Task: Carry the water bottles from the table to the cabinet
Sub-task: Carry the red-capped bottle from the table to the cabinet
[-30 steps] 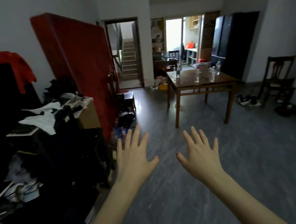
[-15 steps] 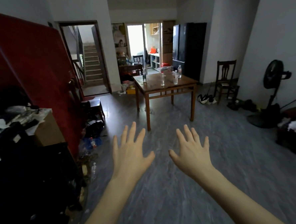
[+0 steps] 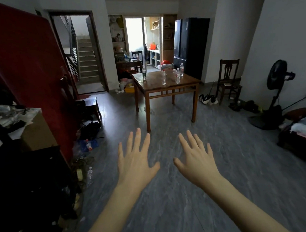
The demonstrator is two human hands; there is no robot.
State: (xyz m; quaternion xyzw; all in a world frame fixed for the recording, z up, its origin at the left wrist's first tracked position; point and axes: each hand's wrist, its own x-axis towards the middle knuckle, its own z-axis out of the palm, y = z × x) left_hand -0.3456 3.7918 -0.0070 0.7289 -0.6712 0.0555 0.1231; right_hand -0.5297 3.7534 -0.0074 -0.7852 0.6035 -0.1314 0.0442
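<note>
Grey stone-patterned floor fills most of the view, and over it both hands are stretched out palm down, holding nothing. The left hand has its fingers straight and spread wide, thumb out to the side; the right hand mirrors it, fingers fanned, the two thumbs near each other but apart.

Well ahead stands a brown wooden table, and the water bottles sit on its top. A bottle with a green label is upright near the left edge, toward the far corner. A clear bottle stands around the middle of the top, another clear bottle is toward the right edge, and a fourth bottle stands just behind that one, by the far right corner (their labels are too small to read). All four are upright and apart from one another.

Left of the hands, a dark cabinet runs along the wall, with a cardboard box and loose clutter on top of it. A red panel leans up behind it. A small bottle stands on the floor at the cabinet's foot. A wooden chair and a black standing fan are by the right wall, and a black fridge stands beyond the table.
</note>
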